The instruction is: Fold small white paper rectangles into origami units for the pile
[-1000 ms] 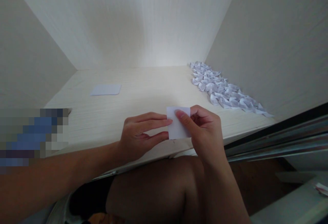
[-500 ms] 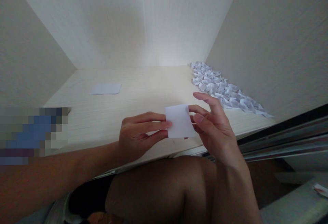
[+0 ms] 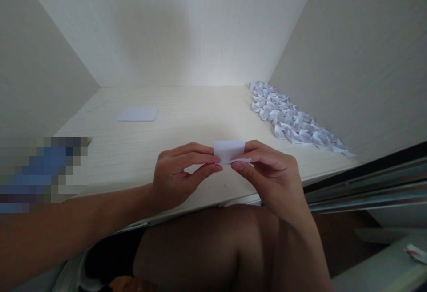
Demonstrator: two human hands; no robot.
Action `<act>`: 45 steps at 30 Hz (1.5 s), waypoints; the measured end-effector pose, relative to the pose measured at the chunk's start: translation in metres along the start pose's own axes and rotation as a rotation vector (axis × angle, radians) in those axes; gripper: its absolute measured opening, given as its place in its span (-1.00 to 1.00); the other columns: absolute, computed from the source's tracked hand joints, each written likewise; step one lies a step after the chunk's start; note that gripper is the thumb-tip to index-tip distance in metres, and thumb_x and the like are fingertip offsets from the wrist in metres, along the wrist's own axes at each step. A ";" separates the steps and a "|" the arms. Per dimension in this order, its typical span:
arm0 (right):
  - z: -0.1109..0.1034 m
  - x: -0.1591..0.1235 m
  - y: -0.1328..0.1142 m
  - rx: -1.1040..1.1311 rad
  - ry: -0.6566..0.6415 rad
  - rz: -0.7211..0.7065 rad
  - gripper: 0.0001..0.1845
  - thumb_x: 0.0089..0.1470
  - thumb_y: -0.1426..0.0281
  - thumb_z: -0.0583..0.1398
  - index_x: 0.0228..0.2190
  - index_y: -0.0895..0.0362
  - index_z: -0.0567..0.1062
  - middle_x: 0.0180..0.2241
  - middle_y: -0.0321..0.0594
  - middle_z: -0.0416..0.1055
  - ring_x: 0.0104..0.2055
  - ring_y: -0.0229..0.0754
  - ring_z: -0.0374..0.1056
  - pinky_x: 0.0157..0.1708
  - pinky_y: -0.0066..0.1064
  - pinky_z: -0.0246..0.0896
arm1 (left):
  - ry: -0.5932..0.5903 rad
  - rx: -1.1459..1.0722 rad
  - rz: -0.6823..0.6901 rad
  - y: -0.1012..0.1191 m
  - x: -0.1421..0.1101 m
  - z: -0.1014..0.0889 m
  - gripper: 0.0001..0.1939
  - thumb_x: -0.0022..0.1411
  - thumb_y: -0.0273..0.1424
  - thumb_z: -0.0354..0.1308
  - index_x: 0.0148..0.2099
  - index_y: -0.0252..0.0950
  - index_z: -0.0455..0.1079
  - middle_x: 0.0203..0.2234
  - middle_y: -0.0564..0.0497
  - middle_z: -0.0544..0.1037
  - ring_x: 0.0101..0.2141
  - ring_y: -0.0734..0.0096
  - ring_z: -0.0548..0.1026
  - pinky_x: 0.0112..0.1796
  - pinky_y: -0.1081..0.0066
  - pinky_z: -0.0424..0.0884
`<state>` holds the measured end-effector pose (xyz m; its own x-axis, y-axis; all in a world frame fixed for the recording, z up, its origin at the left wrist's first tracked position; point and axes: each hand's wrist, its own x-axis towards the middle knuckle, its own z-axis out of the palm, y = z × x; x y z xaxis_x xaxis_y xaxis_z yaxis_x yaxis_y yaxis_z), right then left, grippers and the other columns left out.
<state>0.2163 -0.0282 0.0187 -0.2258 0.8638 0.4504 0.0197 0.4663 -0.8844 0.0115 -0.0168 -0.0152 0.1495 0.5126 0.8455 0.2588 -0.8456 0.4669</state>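
A: Left on desk (image 3: 187,114)?
B: Logged sheet (image 3: 137,115), lying flat.
A: Above desk's front?
B: Found left hand (image 3: 182,176) nearly closed, pinching bent slip (image 3: 228,150); right hand (image 3: 273,172) likewise, pinching slip's right end.
A: Right on desk?
B: Recorded white heap (image 3: 283,116).

white paper (image 3: 229,149) | bent near lower edge | upper part raised | between left hand (image 3: 178,174) and right hand (image 3: 276,172)

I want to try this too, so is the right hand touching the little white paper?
Touching. The head view shows the right hand pinching the little white paper at its lower right, between thumb and fingers.
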 end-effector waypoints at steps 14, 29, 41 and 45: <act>0.022 0.003 0.004 -0.016 0.181 0.149 -0.82 0.08 0.36 0.42 -0.49 0.08 0.56 -0.54 -0.33 0.55 -0.49 -0.27 0.40 -0.45 -0.42 0.28 | 0.131 -0.216 -0.296 0.003 -0.005 0.008 -0.70 0.25 -0.51 0.38 0.03 -0.24 0.56 -0.27 0.02 0.71 -0.32 0.45 0.70 -0.22 0.51 0.67; 0.025 0.003 0.010 -0.047 0.203 0.148 -0.78 0.07 0.39 0.42 -0.20 0.04 0.58 -0.47 -0.37 0.56 -0.47 -0.25 0.49 -0.48 -0.41 0.32 | 0.142 -0.322 -0.394 0.003 -0.004 0.010 -0.80 0.27 -0.54 0.35 -0.06 -0.26 0.59 -0.24 0.03 0.70 -0.43 0.46 0.69 -0.39 0.50 0.72; 0.026 0.004 0.011 -0.062 0.216 0.091 -0.78 0.07 0.44 0.42 -0.20 0.01 0.63 -0.49 -0.39 0.57 -0.49 -0.25 0.51 -0.48 -0.41 0.41 | 0.105 -0.314 -0.439 0.003 -0.004 0.009 -0.84 0.27 -0.49 0.37 -0.09 -0.24 0.61 -0.29 0.04 0.72 -0.44 0.39 0.71 -0.38 0.46 0.73; 0.026 0.004 0.012 -0.095 0.217 0.092 -0.78 0.07 0.43 0.42 -0.20 0.01 0.65 -0.48 -0.37 0.57 -0.49 -0.26 0.50 -0.47 -0.41 0.42 | 0.100 -0.317 -0.490 0.003 -0.003 0.008 -0.86 0.26 -0.48 0.39 -0.11 -0.26 0.62 -0.33 0.04 0.73 -0.46 0.37 0.71 -0.42 0.49 0.71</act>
<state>0.1906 -0.0245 0.0070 -0.0048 0.9194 0.3933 0.1244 0.3908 -0.9120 0.0194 -0.0197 -0.0180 -0.0099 0.8509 0.5252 -0.0252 -0.5253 0.8506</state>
